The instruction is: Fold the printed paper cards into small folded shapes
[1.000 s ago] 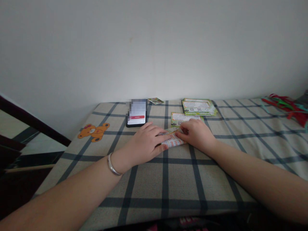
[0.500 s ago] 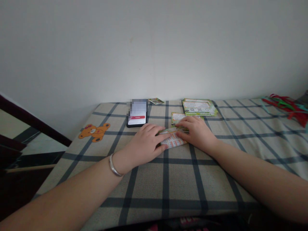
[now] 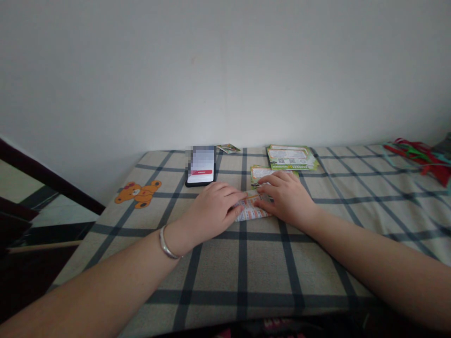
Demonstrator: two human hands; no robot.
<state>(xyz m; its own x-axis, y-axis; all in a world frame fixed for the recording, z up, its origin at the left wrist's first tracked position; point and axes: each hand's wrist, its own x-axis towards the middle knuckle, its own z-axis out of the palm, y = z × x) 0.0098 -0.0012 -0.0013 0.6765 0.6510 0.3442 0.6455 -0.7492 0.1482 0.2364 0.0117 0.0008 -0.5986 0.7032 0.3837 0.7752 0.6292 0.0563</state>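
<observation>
A printed paper leaflet (image 3: 252, 212) with orange and blue text lies on the checked cloth, its near part folded over. My left hand (image 3: 213, 206), with a silver bangle at the wrist, pinches its left end with thumb and fingers. My right hand (image 3: 291, 199) presses on the right end, thumb and fingertips on the paper. Both hands cover much of the sheet. Just behind the right fingers, partly hidden, lies another green-edged leaflet (image 3: 258, 172). Farther back rests a stack of similar leaflets (image 3: 291, 158).
A phone (image 3: 200, 169) with a lit screen stands left of centre near the wall. Beside it is a small folded paper (image 3: 229, 149). An orange bear figure (image 3: 138, 193) lies at the left on the tablecloth (image 3: 218, 267). Red and green strips (image 3: 423, 157) lie at the far right.
My left fingers have slid slightly right along the leaflet's upper edge. The right thumb has shifted a little left and nearer, and the paper now looks flatter and narrower.
</observation>
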